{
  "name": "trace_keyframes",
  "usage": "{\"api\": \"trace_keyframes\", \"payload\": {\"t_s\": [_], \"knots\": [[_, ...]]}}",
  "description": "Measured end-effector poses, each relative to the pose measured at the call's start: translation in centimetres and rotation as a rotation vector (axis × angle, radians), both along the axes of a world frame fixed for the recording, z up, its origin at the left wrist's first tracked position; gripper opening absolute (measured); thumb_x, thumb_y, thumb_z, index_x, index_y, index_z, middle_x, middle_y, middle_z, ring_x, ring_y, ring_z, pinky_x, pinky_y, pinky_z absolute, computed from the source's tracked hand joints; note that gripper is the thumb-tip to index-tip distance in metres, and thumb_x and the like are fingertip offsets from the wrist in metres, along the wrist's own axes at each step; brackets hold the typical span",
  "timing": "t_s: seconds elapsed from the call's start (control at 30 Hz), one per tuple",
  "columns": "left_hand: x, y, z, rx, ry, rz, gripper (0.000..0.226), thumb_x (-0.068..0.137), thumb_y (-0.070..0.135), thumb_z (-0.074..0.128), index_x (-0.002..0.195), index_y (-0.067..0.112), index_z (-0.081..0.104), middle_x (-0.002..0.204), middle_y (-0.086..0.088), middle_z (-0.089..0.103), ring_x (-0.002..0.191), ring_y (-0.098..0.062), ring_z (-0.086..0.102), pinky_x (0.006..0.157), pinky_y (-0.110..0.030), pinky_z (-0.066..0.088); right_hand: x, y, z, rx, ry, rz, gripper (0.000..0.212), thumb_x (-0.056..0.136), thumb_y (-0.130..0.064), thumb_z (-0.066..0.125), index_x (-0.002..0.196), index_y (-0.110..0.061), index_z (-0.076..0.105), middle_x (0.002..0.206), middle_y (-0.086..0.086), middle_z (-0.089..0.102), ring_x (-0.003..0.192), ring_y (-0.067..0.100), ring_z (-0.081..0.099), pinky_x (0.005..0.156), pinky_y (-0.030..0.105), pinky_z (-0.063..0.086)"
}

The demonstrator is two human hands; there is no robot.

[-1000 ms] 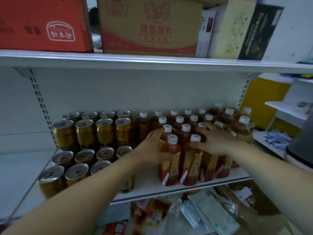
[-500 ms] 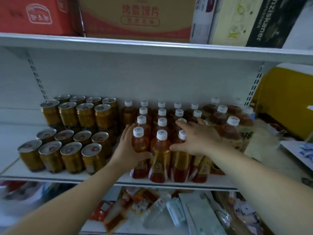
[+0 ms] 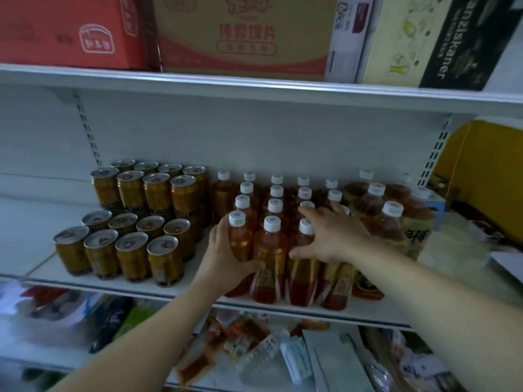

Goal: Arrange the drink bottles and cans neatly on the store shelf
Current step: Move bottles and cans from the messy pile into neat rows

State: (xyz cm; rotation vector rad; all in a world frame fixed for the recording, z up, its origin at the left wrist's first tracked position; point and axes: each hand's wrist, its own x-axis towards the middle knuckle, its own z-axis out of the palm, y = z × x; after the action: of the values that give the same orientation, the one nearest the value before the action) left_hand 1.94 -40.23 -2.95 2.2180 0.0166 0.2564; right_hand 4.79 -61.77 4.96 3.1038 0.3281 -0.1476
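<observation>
The left hand (image 3: 226, 258) wraps around the front-left bottle (image 3: 240, 239), with the thumb across its front and the fingers behind it. The right hand (image 3: 334, 236) is spread wide and lies flat over the bottles beside it. Its thumb touches the third front bottle (image 3: 302, 267) and its fingers reach over the white caps behind. Between the two hands stands the middle front bottle (image 3: 270, 250), upright and touching its neighbours.

These belong to a block of small tea bottles (image 3: 276, 207) that stands in rows from the front edge of the shelf (image 3: 113, 287) back to the wall. Just left of the block are the gold cans (image 3: 133, 250), in a single layer at the front and stacked two high (image 3: 157, 190) behind. To the right stand larger bottles (image 3: 390, 222).

The upper shelf (image 3: 254, 89) carries a red carton (image 3: 70, 29) and a brown carton (image 3: 243, 35). Below, loose packets (image 3: 254, 349) lie in a jumble.
</observation>
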Motion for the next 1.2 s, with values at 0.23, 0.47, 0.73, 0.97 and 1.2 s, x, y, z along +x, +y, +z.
{"api": "trace_keyframes", "payload": {"t_s": [0.23, 0.47, 0.73, 0.97, 1.2], "knots": [[1.8, 2.0, 0.1, -0.068, 0.102, -0.051, 0.099, 0.044, 0.041, 0.084, 0.131, 0.032, 0.039, 0.131, 0.005, 0.049, 0.118, -0.015, 0.052, 0.097, -0.045, 0.048, 0.3, -2.0, 0.2, -0.082, 0.009, 0.069, 0.111, 0.064, -0.088, 0.05, 0.152, -0.042, 0.001, 0.161, -0.005, 0.015, 0.149, 0.028, 0.002, 0.115, 0.052, 0.024], [1.8, 2.1, 2.3, -0.245, 0.15, -0.127, 0.042, 0.087, 0.017, 0.066, 0.12, 0.03, 0.045, 0.103, 0.012, 0.06, 0.096, -0.005, 0.059, 0.082, -0.027, 0.048, 1.4, -2.2, 0.6, 0.118, 0.005, 0.06, 0.103, 0.067, -0.089, 0.043, 0.152, -0.041, 0.008, 0.162, -0.009, 0.01, 0.148, 0.024, 0.012, 0.114, 0.05, 0.025], [6.4, 2.5, 5.7, -0.446, 0.148, -0.055, 0.047, 0.095, 0.054, 0.038, 0.133, 0.028, 0.048, 0.122, 0.0, 0.058, 0.106, -0.016, 0.057, 0.095, -0.036, 0.045, 5.8, 0.4, 1.4, 0.177, 0.026, 0.005, 0.105, 0.068, -0.093, 0.025, 0.153, -0.032, 0.02, 0.162, -0.001, 0.016, 0.148, 0.026, 0.015, 0.115, 0.051, 0.02], [14.2, 4.2, 6.3, 0.267, 0.039, -0.246, 0.041, 0.083, 0.06, 0.053, 0.108, 0.029, 0.063, 0.104, 0.001, 0.066, 0.096, -0.018, 0.064, 0.084, -0.039, 0.053, 9.7, 0.1, 1.4, 0.085, 0.007, -0.129, 0.098, 0.072, -0.09, 0.025, 0.154, -0.036, 0.014, 0.163, 0.0, 0.009, 0.148, 0.032, 0.01, 0.115, 0.057, 0.016], [20.6, 5.0, 6.1, 0.628, 0.132, -0.226, 0.103, 0.054, 0.1, 0.015, 0.134, 0.041, 0.041, 0.151, -0.002, 0.032, 0.142, -0.033, 0.022, 0.111, -0.056, 0.022, 12.5, 0.8, 1.8, 0.104, 0.052, -0.187, 0.097, 0.075, -0.086, 0.034, 0.154, -0.033, 0.015, 0.163, 0.002, 0.007, 0.148, 0.032, 0.007, 0.116, 0.056, 0.014]]}}
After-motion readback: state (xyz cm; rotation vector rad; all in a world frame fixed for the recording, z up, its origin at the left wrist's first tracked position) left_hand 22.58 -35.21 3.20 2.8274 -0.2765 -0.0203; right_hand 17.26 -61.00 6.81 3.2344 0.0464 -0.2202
